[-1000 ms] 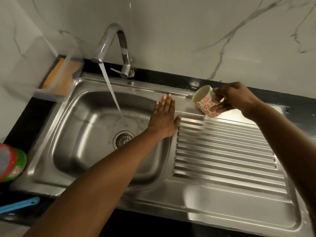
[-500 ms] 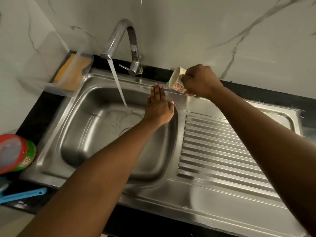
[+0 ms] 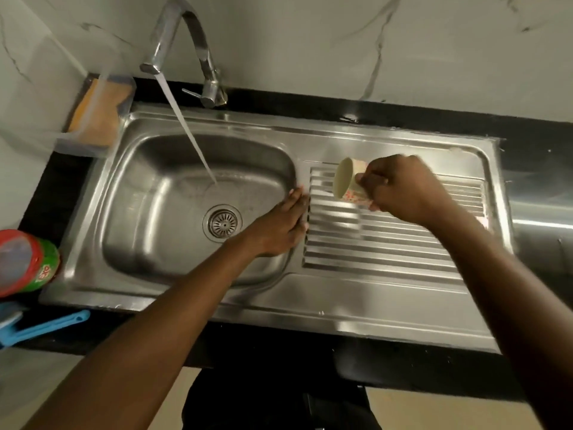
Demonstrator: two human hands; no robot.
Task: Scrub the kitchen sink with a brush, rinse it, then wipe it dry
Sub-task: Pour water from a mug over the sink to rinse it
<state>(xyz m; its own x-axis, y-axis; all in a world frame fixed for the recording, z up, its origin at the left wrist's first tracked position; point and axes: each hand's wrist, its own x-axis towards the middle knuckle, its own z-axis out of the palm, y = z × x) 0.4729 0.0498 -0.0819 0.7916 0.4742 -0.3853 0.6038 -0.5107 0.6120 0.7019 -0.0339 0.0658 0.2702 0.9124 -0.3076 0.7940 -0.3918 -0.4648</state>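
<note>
Right hand (image 3: pixel 403 189), centre right of the frame: fingers curled and clamped round a small cup (image 3: pixel 348 183) with a red floral pattern. The cup is tipped on its side, its mouth facing the left of the frame, and is held above the upper left corner of the ribbed drainboard (image 3: pixel 387 243). Whether the cup touches the ribs cannot be told; the hand is blurred.

Left hand (image 3: pixel 279 228), frame centre: fingers straight and together, palm down, flat on the ridge between the basin and the drainboard, fingertips pointing to the top of the frame. It holds nothing. Its thumb side lies over the right edge of the basin (image 3: pixel 161 212).

Sink (image 3: pixel 372 308): one stainless unit, basin at left, drainboard at right, set in a black counter (image 3: pixel 533 135). The drain strainer (image 3: pixel 223 223) sits in the basin floor, just left of the left wrist. The tap (image 3: pixel 189 41) stands at the upper left behind the basin rim; a stream of water (image 3: pixel 189 128) runs slantwise from its spout to the basin floor above the strainer, well apart from both hands.

Open room: the left half of the basin, the lower drainboard ribs and the flat front rim are uncovered.

Edges: a clear tray (image 3: pixel 96 116) holding an orange sponge overhangs the basin's upper left corner. At the left frame edge, a red and green container (image 3: pixel 28 262) stands beside the sink rim; below it lies a blue handle (image 3: pixel 46 328), its head out of view.
</note>
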